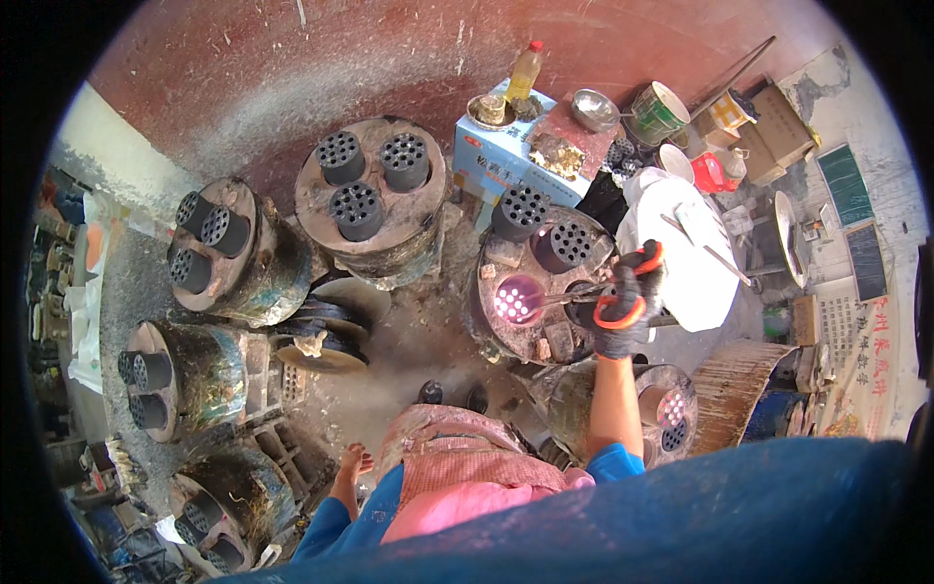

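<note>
Pink apron (457,467) lies nearest; the left hand (352,459) hangs down, its grip unreadable. Farther out, the gloved right hand (623,307) clamps orange-handled tongs (584,295), keeping clear of heat as their tips reach the glowing hole (516,299) in the stove (550,292).

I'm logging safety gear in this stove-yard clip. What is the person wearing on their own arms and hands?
The right hand wears a dark knitted work glove that ends at the wrist; the forearm above it is bare up to a short bright blue sleeve near the elbow. The left hand is ungloved, with a matching blue sleeve above a bare forearm. No watch or bands show.
</note>
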Motion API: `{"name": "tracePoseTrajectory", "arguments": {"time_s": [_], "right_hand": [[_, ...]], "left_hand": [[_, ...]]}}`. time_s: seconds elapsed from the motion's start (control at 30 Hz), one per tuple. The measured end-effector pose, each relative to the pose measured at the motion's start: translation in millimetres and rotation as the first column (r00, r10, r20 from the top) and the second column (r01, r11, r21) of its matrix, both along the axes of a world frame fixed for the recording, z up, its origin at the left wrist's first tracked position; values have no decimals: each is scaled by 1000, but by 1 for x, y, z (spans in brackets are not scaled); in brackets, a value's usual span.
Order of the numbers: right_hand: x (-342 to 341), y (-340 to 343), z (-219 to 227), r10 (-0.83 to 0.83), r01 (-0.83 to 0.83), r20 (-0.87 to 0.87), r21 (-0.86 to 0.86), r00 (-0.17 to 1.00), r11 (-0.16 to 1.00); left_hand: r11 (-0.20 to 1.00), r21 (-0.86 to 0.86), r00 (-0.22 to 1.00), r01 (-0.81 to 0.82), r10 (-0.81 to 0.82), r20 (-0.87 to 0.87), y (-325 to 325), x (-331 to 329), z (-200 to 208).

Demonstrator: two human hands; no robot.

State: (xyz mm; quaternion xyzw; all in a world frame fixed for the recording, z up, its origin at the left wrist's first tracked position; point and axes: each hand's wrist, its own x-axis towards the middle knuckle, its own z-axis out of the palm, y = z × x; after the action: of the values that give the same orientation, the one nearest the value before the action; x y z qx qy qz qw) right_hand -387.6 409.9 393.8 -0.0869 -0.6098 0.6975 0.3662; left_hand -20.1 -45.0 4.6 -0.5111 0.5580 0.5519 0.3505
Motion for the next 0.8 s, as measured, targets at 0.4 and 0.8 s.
{"name": "tracePoseTrajectory", "arguments": {"time_s": [0.4, 0.8], "right_hand": [[-1, 106, 174, -8, 177, -272, 603, 962, 778], [-82, 69, 152, 29, 89, -219, 511, 975, 855]], "left_hand": [[996, 72, 980, 61, -46, -195, 13, -36, -18], [1000, 15, 985, -10, 12, -173, 10, -29, -1]]}}
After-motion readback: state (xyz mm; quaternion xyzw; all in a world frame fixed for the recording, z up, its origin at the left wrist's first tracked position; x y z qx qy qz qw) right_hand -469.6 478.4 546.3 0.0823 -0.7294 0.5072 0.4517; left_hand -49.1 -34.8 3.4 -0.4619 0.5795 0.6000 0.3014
